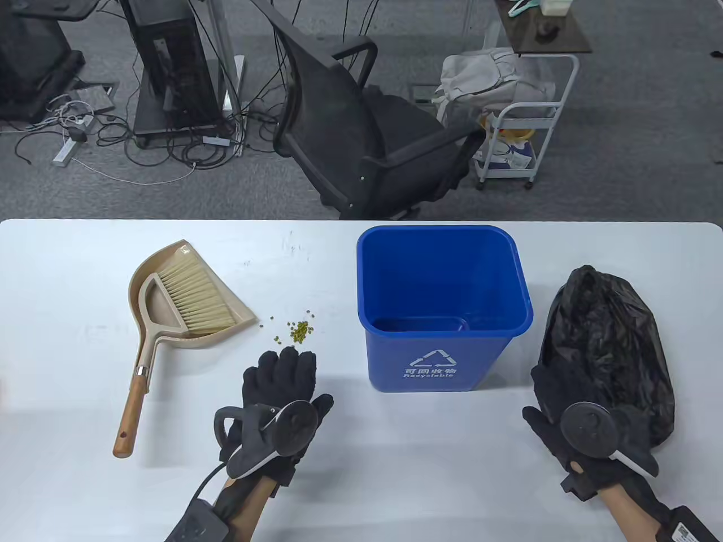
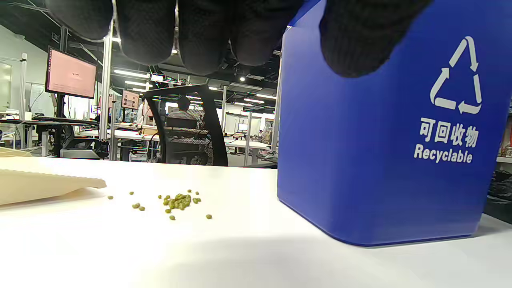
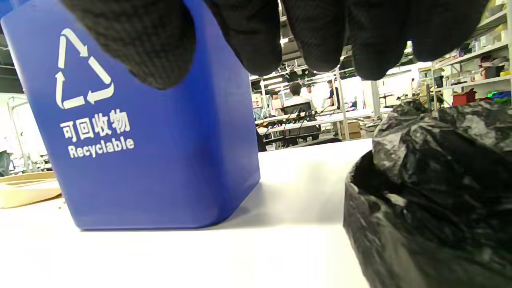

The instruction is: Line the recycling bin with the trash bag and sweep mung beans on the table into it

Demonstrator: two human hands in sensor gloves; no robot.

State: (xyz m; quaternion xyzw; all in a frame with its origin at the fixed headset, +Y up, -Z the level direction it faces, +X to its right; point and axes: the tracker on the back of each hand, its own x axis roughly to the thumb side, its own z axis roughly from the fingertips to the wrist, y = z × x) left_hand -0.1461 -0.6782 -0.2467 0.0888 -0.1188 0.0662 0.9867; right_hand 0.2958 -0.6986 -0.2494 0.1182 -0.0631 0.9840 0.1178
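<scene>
An unlined blue recycling bin (image 1: 443,305) (image 2: 384,152) (image 3: 148,136) stands upright at mid-table. To its right lies a crumpled black trash bag (image 1: 607,339) (image 3: 436,192). My right hand (image 1: 570,395) hovers flat at the bag's near left edge, fingers straight, holding nothing that I can see. A small heap of green mung beans (image 1: 299,330) (image 2: 179,201) lies left of the bin. My left hand (image 1: 285,378) is flat just in front of the beans, fingers extended and empty. A beige dustpan (image 1: 169,293) (image 2: 36,184) with a wood-handled brush (image 1: 186,299) in it lies further left.
Beyond the table's far edge stand a black office chair (image 1: 361,130), a white cart (image 1: 525,124) and a computer stand with cables (image 1: 169,73). A few stray beans (image 1: 277,339) lie beside the heap.
</scene>
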